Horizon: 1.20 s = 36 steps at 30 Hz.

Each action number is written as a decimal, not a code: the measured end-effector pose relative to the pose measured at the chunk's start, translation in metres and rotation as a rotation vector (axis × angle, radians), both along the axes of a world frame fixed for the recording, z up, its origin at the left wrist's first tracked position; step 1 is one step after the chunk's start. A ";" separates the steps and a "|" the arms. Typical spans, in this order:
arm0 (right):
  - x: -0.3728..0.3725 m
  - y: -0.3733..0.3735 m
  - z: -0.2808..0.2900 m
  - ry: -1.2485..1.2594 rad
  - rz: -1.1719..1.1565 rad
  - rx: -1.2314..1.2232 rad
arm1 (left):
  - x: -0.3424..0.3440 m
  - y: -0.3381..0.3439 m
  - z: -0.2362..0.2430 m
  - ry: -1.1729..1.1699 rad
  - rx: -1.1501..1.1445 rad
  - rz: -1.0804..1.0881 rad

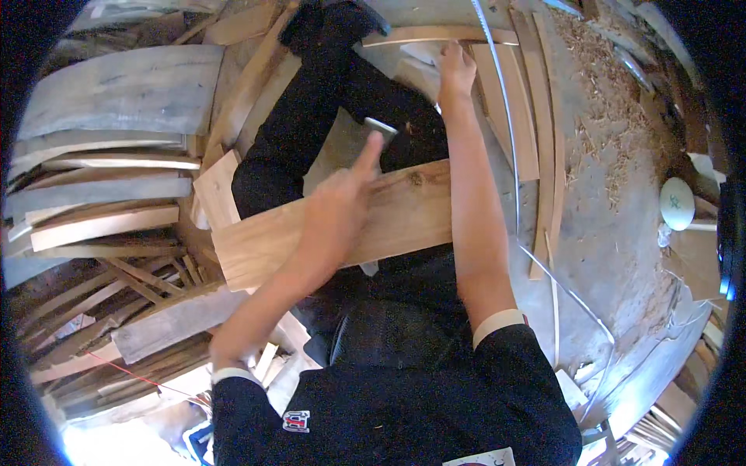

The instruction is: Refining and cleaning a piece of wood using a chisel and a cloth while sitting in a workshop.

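1 plank (408, 203) lies across the legs (272, 171), under the blurred left hand (339, 200); right hand (457, 71) beyond the plank's far edge; cannot tell either hand's grip.

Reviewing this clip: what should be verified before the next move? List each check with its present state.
1. Board lying across the legs: ok.
2. Left hand over the board: ok, though blurred.
3. Small pale object by its fingertip firmly held: cannot tell.
4. Right hand beyond the board: ok.
5. Right hand's grip: cannot tell.
6. Floor free of shavings: not ok, scattered at right.
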State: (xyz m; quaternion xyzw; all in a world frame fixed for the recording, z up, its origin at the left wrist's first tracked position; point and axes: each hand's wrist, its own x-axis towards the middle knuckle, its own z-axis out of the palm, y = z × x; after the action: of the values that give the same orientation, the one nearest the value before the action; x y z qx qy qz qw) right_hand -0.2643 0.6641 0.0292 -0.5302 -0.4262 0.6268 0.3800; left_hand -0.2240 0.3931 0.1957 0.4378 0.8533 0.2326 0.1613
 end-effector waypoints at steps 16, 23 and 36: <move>0.000 -0.004 -0.018 -0.097 0.149 0.132 | 0.016 0.003 0.022 -0.257 -0.502 -0.230; 0.005 0.000 -0.003 -0.208 0.152 0.178 | 0.026 -0.036 -0.018 -0.073 -0.098 -0.252; 0.006 -0.008 0.000 -0.112 0.145 0.382 | 0.037 -0.017 -0.014 -0.042 -0.147 -0.171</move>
State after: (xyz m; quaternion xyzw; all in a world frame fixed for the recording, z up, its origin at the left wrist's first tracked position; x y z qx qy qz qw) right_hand -0.2582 0.6564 0.0295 -0.4505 -0.5950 0.5297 0.4031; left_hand -0.1870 0.3766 0.1820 0.4910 0.8240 0.1640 0.2303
